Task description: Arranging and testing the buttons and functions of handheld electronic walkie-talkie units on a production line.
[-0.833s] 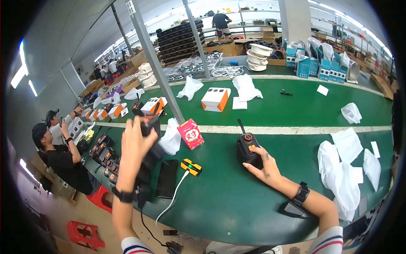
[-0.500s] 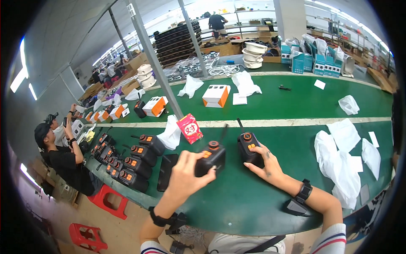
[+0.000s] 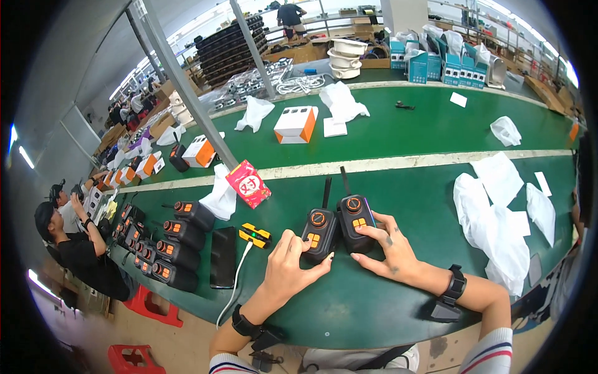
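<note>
Two black walkie-talkie-like devices with antennas, orange rings and orange buttons stand upright side by side at the green bench, nearly touching. My left hand (image 3: 285, 262) is closed around the lower part of the left walkie-talkie (image 3: 319, 223), thumb at its bottom and fingers by the orange buttons. Around the lower right side of the right walkie-talkie (image 3: 352, 210) my right hand (image 3: 393, 250) is wrapped, a finger on its buttons. Just left of my left hand lies a small yellow-and-black gadget (image 3: 256, 235) with a green light and a white cable (image 3: 234, 290). Beside it rests a black phone-like slab (image 3: 223, 258).
More black walkie-talkies (image 3: 181, 255) stand grouped at the left. A red packet (image 3: 248, 184) lies beyond my hands, near a metal post (image 3: 187, 87). White plastic bags (image 3: 489, 230) lie at right; an orange-and-white box (image 3: 296, 124) sits farther back. Other people (image 3: 87, 243) are at far left.
The left walkie-talkie has come down beside the right one, its front now turned up toward me. The yellow gadget and its cable have come into view. The whole view has shifted.
</note>
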Available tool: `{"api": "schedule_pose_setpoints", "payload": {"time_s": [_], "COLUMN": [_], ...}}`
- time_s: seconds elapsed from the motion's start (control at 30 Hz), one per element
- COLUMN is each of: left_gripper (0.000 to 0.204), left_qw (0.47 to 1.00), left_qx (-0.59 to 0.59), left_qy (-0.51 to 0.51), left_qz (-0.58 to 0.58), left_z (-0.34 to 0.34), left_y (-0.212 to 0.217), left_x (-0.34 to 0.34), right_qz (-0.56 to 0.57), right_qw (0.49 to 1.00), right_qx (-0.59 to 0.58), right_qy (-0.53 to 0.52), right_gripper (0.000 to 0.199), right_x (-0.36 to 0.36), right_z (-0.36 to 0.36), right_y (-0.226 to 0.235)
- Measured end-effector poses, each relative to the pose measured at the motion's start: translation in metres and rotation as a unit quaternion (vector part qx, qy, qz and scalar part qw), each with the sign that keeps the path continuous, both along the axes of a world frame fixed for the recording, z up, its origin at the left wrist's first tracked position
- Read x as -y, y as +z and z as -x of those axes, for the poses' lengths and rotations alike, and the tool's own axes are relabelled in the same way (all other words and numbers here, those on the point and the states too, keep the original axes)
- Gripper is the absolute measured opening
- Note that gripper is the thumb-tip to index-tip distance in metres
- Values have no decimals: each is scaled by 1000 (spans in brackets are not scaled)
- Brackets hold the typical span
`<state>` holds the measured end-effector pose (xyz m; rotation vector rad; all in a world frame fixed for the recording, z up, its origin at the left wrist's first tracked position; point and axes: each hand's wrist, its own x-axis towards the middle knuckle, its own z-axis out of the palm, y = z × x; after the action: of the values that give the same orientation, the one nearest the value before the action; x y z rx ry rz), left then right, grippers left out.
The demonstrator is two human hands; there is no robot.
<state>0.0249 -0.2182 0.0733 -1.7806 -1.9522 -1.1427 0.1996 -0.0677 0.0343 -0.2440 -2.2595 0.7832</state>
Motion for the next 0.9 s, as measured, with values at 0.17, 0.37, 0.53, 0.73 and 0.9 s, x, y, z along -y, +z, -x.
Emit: {"api": "schedule_pose_setpoints", "payload": {"time_s": [0.17, 0.37, 0.53, 0.73, 0.9], "left_gripper": [42, 45, 50, 51, 52], "left_qw": [998, 997, 996, 995, 994], "left_qx": [-47, -60, -66, -80, -90], "left_qy": [-26, -41, -58, -51, -51], "left_qz": [-25, -26, -29, -22, -20], "left_z": [5, 8, 10, 9, 8], "left_y": [-1, 0, -1, -1, 0], "left_x": [4, 5, 8, 9, 9], "right_qz": [-26, -42, -80, -68, -64], "right_qw": [999, 999, 996, 994, 997], "right_qx": [29, -8, -20, -74, -47], "right_qy": [-1, 4, 26, 29, 6], "right_gripper": [55, 49, 39, 48, 52], "right_x": [2, 9, 10, 7, 8], "right_z": [-5, -8, -9, -2, -5], "right_y": [4, 11, 10, 0, 3]}}
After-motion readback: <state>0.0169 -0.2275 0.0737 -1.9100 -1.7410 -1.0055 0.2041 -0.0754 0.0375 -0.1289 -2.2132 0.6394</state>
